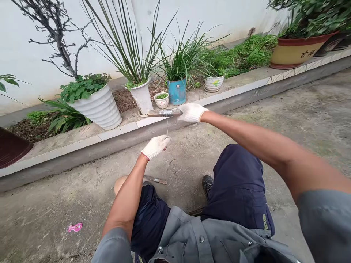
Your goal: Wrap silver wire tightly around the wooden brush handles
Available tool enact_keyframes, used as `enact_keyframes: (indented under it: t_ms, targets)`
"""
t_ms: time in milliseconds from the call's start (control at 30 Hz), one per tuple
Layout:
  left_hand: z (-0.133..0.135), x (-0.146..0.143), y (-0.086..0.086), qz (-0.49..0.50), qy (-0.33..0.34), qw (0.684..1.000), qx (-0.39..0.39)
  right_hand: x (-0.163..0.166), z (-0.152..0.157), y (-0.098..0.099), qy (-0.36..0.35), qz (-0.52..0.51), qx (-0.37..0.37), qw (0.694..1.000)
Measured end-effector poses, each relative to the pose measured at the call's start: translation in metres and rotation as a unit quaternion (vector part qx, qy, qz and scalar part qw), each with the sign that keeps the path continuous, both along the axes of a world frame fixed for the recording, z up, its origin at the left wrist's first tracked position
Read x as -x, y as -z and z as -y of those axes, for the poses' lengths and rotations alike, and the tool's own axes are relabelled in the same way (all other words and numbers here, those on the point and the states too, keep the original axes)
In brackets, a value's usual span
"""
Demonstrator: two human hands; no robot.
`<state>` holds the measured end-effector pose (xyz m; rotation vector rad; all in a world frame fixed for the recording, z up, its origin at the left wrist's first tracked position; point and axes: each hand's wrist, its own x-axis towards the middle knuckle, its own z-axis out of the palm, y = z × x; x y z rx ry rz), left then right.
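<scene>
My right hand (191,112), in a white knit glove, grips one end of a flat wooden stick (153,113) in front of the planter ledge. Thin silvery wire (166,112) is wound around the stick's middle. A single strand (168,127) runs from the winding down to my left hand (155,147), also gloved. The left fingers are pinched together on that strand, lower and nearer to me. On the concrete below lies a second flat stick (161,180) with a similar winding, partly hidden behind my left forearm and knee.
A raised tiled ledge (120,131) crosses ahead, bearing a ribbed white pot (98,107), a tall white pot (142,98), a small pot (161,101), a blue pot (177,92) and a yellow planter (294,54). A pink object (75,227) lies on the concrete at left.
</scene>
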<state>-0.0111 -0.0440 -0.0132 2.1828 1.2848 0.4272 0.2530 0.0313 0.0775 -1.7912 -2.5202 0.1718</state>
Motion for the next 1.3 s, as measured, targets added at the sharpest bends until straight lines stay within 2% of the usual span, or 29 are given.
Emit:
enact_keyframes:
  t_ms: [67,133,233,300,367,500,567,667,733,800,867,933,1000,1133,1233,1300]
  targets:
    - [-0.005,0.002,0.0,-0.009,-0.013,1.0,-0.001,0.005,-0.011,0.011,0.04,0.038,-0.01,0.998]
    - [-0.014,0.006,0.0,-0.027,-0.018,0.999,-0.011,0.011,-0.016,0.026,0.04,0.109,0.027,0.993]
    - [-0.032,0.014,-0.001,-0.073,-0.003,0.996,-0.041,0.021,-0.013,0.05,-0.018,0.191,0.117,0.975]
    - [-0.045,0.02,-0.001,-0.092,0.011,0.995,-0.047,0.023,-0.006,0.06,-0.062,0.195,0.157,0.966]
    - [-0.055,0.024,0.001,-0.093,0.013,0.995,-0.018,0.02,0.0,0.065,-0.112,0.181,0.2,0.956]
    - [-0.064,0.023,0.008,-0.063,0.019,0.995,0.07,0.005,0.0,0.062,-0.206,0.052,0.312,0.926]
    - [-0.066,0.017,0.01,-0.014,0.033,0.996,0.081,0.001,-0.005,0.061,-0.215,-0.053,0.319,0.921]
    - [-0.068,0.006,0.013,0.046,0.019,0.995,0.088,0.006,-0.016,0.063,-0.156,-0.202,0.269,0.929]
    - [-0.071,-0.002,0.014,0.061,-0.002,0.994,0.091,0.011,-0.027,0.067,-0.084,-0.245,0.21,0.943]
    - [-0.076,-0.008,0.015,0.043,-0.003,0.995,0.085,0.013,-0.038,0.071,-0.009,-0.212,0.138,0.967]
    - [-0.081,-0.012,0.018,-0.01,0.018,0.997,0.068,0.008,-0.049,0.076,0.051,-0.129,0.068,0.988]
    - [-0.084,-0.015,0.02,-0.06,0.037,0.996,0.056,0.001,-0.056,0.08,0.074,-0.042,0.011,0.996]
    - [-0.084,-0.017,0.021,-0.087,0.039,0.994,0.052,-0.004,-0.056,0.084,0.063,0.028,-0.016,0.997]
    - [-0.08,-0.022,0.018,-0.105,0.024,0.994,0.034,0.0,-0.044,0.088,0.02,0.146,0.019,0.989]
    - [-0.081,-0.021,0.016,-0.111,0.023,0.994,-0.002,0.002,-0.028,0.089,-0.06,0.219,0.09,0.97]
    - [-0.083,-0.019,0.017,-0.111,0.015,0.994,-0.012,-0.003,-0.018,0.09,-0.121,0.224,0.156,0.954]
